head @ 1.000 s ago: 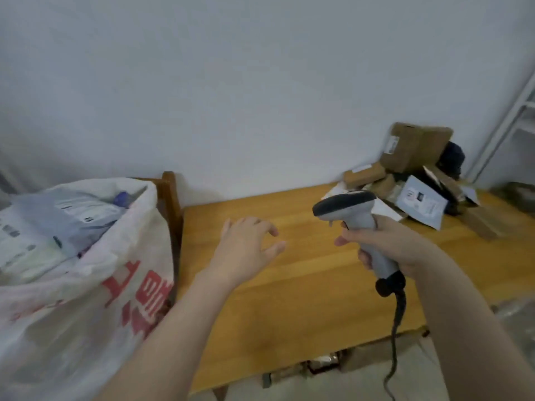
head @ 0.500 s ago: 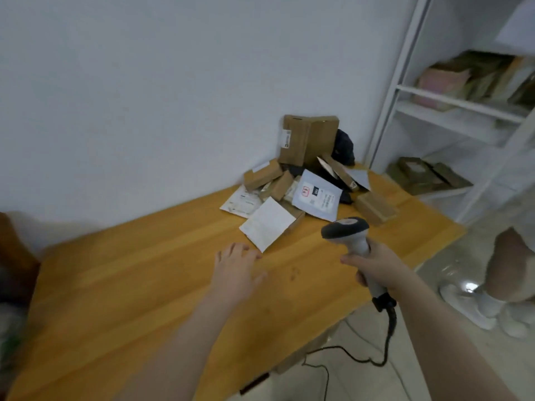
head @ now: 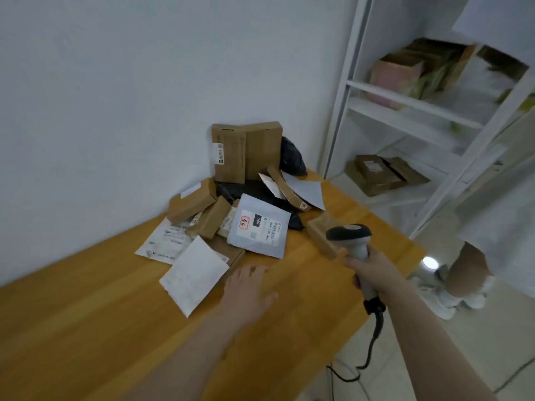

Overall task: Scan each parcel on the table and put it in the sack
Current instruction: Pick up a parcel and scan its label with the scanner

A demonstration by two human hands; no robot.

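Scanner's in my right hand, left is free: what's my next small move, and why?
Probably slide the left hand onto the white envelope nearest it and lift it: it lies closest, uncovered, and the right hand holds the scanner.

I work from a single view, the head camera. It sits above the near edge of the wooden surface (head: 86, 328) and looks forward and steeply down across it. The wide lens tilts the scene, so the surface climbs from near left to far right, with the white wall (head: 115, 96) filling the far left. Both forearms enter from the bottom edge. The left hand (head: 249, 290) and the right hand (head: 373, 270), which grips the scanner (head: 348, 235), sit close in the lower middle. The heap of parcels (head: 260, 230) lies farther off, mid-frame against the wall. At far right the view takes in a white shelf unit (head: 411, 107) and the floor (head: 492, 357).
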